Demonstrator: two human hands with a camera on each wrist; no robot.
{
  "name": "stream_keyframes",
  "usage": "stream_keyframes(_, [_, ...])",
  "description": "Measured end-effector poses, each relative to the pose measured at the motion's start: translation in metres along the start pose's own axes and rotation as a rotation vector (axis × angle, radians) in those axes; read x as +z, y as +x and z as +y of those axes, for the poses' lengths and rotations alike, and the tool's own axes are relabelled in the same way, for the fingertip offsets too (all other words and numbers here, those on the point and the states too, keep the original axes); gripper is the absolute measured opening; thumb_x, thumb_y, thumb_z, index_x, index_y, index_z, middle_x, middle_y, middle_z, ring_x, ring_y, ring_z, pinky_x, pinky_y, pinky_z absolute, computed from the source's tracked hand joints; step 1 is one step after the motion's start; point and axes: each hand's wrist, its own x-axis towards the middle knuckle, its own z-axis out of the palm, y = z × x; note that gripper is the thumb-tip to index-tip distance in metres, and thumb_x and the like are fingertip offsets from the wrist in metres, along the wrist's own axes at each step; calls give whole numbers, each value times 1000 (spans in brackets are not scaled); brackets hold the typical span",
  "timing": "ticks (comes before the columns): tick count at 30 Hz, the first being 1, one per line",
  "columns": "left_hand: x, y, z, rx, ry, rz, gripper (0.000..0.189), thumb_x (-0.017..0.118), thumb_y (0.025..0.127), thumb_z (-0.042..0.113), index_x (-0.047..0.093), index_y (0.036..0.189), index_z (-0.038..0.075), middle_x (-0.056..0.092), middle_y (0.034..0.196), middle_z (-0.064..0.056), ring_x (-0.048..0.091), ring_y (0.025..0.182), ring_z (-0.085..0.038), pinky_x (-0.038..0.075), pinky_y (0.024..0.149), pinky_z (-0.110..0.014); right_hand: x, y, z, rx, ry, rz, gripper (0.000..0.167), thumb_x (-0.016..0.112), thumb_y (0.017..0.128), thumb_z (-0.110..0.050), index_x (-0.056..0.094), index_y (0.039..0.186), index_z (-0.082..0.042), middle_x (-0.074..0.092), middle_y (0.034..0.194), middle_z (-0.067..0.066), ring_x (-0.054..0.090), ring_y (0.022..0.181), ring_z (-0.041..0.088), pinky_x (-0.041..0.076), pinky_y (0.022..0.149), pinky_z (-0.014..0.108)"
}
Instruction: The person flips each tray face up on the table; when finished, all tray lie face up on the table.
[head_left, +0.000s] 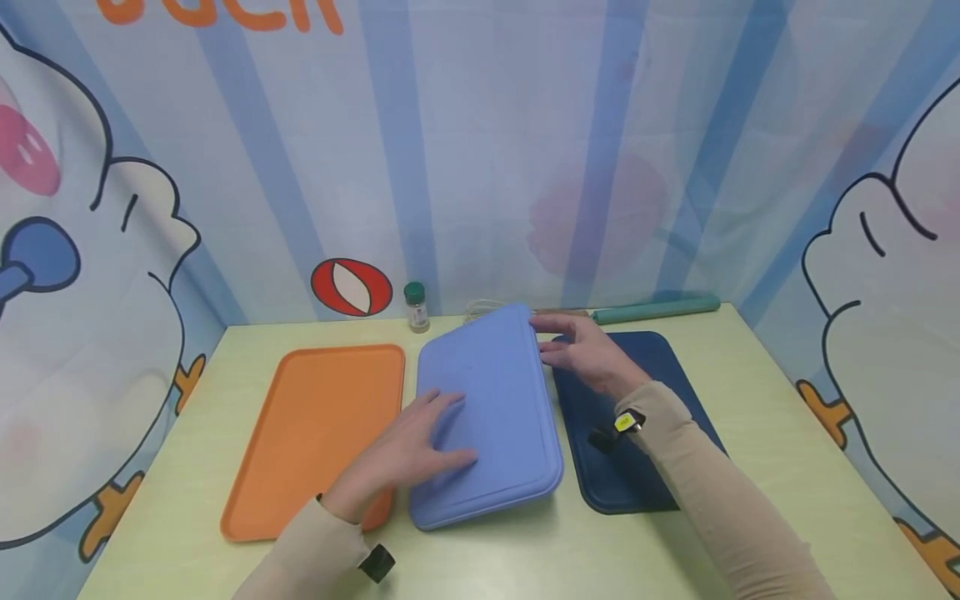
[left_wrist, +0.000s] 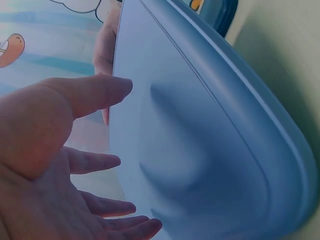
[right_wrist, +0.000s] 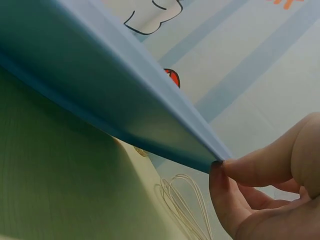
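A light-blue rectangular tray (head_left: 495, 408) stands tilted in the middle of the table, its right side raised and casting a shadow beneath. My right hand (head_left: 588, 354) pinches its far right corner between thumb and fingers; the right wrist view shows this grip (right_wrist: 270, 185) and the tray's shaded underside (right_wrist: 100, 85). My left hand (head_left: 405, 446) reaches over the tray's upper face from the near left, fingers spread and fairly straight. In the left wrist view, that hand's fingers (left_wrist: 105, 205) point at the smooth face and throw shadows on it.
An orange tray (head_left: 322, 417) lies flat at left, partly under my left forearm. A dark-blue tray (head_left: 622, 467) lies at right beneath my right arm. Along the back stand or lie a green-capped jar (head_left: 416, 308), wire whisk loops (right_wrist: 185, 200) and a teal rod (head_left: 656, 310).
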Motion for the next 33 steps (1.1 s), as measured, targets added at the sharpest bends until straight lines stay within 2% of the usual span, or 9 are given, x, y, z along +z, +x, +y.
stream_keyframes(3, [-2, 2, 8, 43, -19, 9, 84, 80, 91, 48, 44, 160, 17, 41, 163, -16, 43, 147, -35, 41, 115, -63, 1, 0, -2, -17, 2, -6, 63, 57, 101, 11, 40, 160, 0, 41, 163, 19, 50, 144, 41, 50, 111, 43])
stream_keyframes(8, [-4, 7, 23, 93, -63, 11, 83, 79, 92, 47, 42, 161, 18, 42, 163, -11, 40, 150, -32, 39, 117, -61, 2, 0, -4, -42, 19, -10, 63, 59, 100, 11, 40, 159, 1, 42, 162, 20, 51, 142, 42, 54, 105, 38])
stream_keyframes(19, [-6, 15, 51, 135, -71, 41, 88, 77, 91, 54, 39, 161, 18, 45, 160, -6, 42, 146, -27, 41, 117, -56, 6, 1, -8, -62, 2, 1, 62, 60, 99, 10, 43, 158, -1, 43, 162, 19, 52, 142, 41, 53, 107, 43])
stream_keyframes(22, [-6, 18, 55, 128, -70, 42, 88, 76, 91, 57, 39, 162, 19, 44, 160, -5, 43, 146, -27, 41, 117, -55, 7, 0, -9, -66, -3, 5, 62, 61, 99, 10, 43, 158, -1, 44, 162, 18, 53, 142, 40, 53, 107, 43])
stream_keyframes(29, [-6, 24, 62, 68, -57, 45, 90, 73, 89, 65, 36, 163, 28, 39, 163, -7, 40, 146, -31, 44, 113, -60, 10, 1, -11, -61, -23, 22, 63, 66, 99, 6, 45, 157, -4, 45, 161, 15, 55, 141, 38, 52, 108, 44])
stream_keyframes(33, [-7, 27, 68, 62, -50, 49, 89, 70, 89, 68, 36, 163, 32, 38, 163, -9, 40, 144, -33, 46, 110, -62, 12, 3, -13, -61, -23, 32, 63, 68, 98, 4, 46, 157, -6, 45, 161, 12, 55, 141, 36, 52, 108, 44])
